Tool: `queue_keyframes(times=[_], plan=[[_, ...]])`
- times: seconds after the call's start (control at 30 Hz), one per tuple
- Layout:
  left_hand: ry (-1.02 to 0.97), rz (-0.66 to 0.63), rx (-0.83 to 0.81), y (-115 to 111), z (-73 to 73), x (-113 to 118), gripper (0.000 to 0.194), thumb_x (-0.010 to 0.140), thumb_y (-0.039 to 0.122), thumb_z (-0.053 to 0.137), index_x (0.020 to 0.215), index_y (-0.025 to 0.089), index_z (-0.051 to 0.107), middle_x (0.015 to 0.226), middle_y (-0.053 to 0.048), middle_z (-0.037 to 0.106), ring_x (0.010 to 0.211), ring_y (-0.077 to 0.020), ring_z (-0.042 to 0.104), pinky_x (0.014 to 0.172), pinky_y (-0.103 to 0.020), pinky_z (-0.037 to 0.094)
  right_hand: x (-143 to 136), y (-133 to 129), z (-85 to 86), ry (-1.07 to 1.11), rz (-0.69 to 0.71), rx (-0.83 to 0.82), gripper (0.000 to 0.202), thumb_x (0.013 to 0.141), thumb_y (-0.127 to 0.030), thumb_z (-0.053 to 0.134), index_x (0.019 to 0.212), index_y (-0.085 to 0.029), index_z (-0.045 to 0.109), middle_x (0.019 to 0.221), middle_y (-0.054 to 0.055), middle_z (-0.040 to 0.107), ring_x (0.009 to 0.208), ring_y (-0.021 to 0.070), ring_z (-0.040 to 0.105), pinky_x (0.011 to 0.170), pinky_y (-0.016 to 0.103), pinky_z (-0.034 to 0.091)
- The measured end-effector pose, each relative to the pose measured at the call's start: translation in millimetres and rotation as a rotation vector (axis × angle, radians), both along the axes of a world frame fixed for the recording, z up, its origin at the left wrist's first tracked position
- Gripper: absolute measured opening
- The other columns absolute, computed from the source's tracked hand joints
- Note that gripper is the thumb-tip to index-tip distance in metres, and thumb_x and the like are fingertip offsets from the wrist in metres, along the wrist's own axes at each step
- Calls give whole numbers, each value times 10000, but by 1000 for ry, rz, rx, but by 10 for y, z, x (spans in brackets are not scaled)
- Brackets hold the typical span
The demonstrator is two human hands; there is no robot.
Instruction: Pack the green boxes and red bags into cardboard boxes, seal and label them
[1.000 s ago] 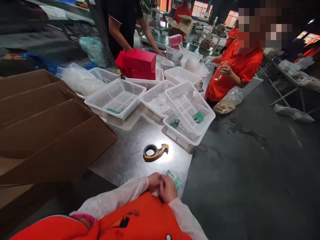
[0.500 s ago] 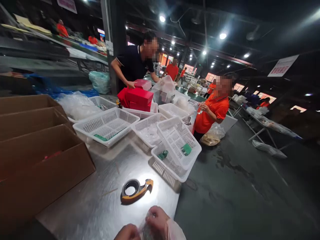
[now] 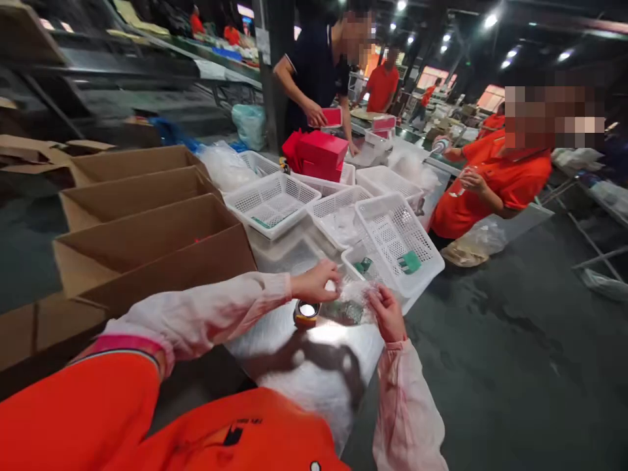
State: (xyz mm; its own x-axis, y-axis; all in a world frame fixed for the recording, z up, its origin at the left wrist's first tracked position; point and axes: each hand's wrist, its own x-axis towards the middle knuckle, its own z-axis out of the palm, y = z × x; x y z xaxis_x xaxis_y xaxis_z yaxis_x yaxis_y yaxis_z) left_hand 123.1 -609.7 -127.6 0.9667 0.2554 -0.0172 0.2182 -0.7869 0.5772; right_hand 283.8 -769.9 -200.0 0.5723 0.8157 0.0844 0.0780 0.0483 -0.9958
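Both of my hands grip a clear plastic bag [image 3: 354, 289] over the metal table, and something green shows inside or beneath its lower part. My left hand [image 3: 316, 281] pinches the bag's left edge. On the other side, my right hand [image 3: 386, 311] has its fingers closed on the right edge. Below my left hand lies the tape ring with a yellow handle [image 3: 306, 314], partly covered by the hand and bag. Just past the bag stand two tilted, overlapping white baskets; green pieces [image 3: 409, 262] lie in the upper basket [image 3: 426, 252].
Cardboard boxes [image 3: 157, 261] stand at the left. More white baskets [image 3: 272, 229] fill the table's far part, with red boxes [image 3: 321, 154] behind them. A person in dark clothing [image 3: 314, 65] works at the back; a person in orange [image 3: 495, 176] stands at the right.
My hands have moved forward from the bottom edge to near the baskets, carrying the bag. The view has tilted down, showing my sleeves. The person in dark clothing has moved a red-and-clear box.
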Motion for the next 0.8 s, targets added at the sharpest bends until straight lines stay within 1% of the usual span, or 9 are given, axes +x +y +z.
queue_keyframes(times=[0.13, 0.23, 0.33, 0.4, 0.5, 0.57, 0.63, 0.7, 0.8], plan=[[-25, 14, -55, 230, 312, -71, 244, 759, 60, 560, 972, 56, 680, 868, -46, 639, 818, -172, 559, 760, -254, 436, -198, 281, 246, -179, 137, -60, 428, 628, -519, 797, 876, -172, 755, 905, 111, 768, 870, 266, 709, 843, 440, 571], [-51, 77, -65, 367, 505, -319, 294, 813, 84, 568, 1096, 40, 635, 928, -61, 670, 835, -174, 581, 738, -243, 438, -488, 563, 340, -252, -11, -11, 447, 773, -593, 648, 799, -155, 735, 799, 114, 754, 755, 247, 696, 731, 397, 578], [-25, 84, -70, 423, 600, -726, 816, 700, 260, 832, 1409, 81, 470, 1141, -113, 685, 992, -248, 632, 816, -261, 473, -884, 863, 461, -407, -62, 31, 447, 839, -581, 592, 769, -157, 719, 679, 75, 713, 621, 210, 657, 580, 316, 544], [77, 109, 6, 447, 596, -1029, 1091, 627, 316, 898, 1537, 133, 325, 1133, -138, 705, 988, -307, 658, 816, -310, 486, -1179, 1049, 549, -576, 45, 116, 348, 872, -483, 583, 744, -190, 720, 708, 56, 712, 609, 190, 657, 555, 286, 533], [214, 153, 119, 601, 623, -1516, 832, 794, 303, 764, 1528, 203, 384, 922, -97, 744, 762, -284, 678, 657, -310, 460, -1572, 1307, 673, -815, 219, 309, 222, 893, -306, 564, 766, -246, 736, 851, 53, 714, 682, 173, 686, 576, 260, 540], [227, 140, 122, 839, 770, -1885, 580, 861, 258, 681, 1423, 269, 540, 850, -51, 739, 683, -242, 653, 605, -288, 419, -1745, 1469, 757, -874, 226, 372, 142, 877, -304, 614, 934, -263, 738, 951, 79, 708, 804, 215, 701, 664, 306, 568], [165, 176, 67, 1195, 1021, -2270, 426, 886, 228, 650, 1304, 311, 653, 850, -10, 736, 701, -209, 646, 629, -262, 412, -1828, 1639, 847, -839, 80, 343, 281, 854, -357, 672, 1114, -249, 680, 1052, 122, 692, 955, 283, 676, 790, 401, 564], [65, 315, 59, 1633, 1267, -2603, 411, 883, 184, 644, 1266, 328, 683, 888, 19, 733, 773, -193, 657, 685, -237, 419, -1848, 1841, 927, -811, -118, 248, 322, 847, -390, 693, 1123, -230, 654, 1076, 149, 674, 1000, 315, 645, 834, 452, 531], [87, 568, 256, 2269, 1315, -2845, 435, 919, 171, 575, 1340, 265, 630, 938, -28, 719, 858, -228, 669, 746, -271, 433, -1892, 2234, 960, -899, -32, 181, 154, 882, -357, 667, 978, -237, 670, 937, 114, 688, 873, 273, 658, 753, 405, 534]])
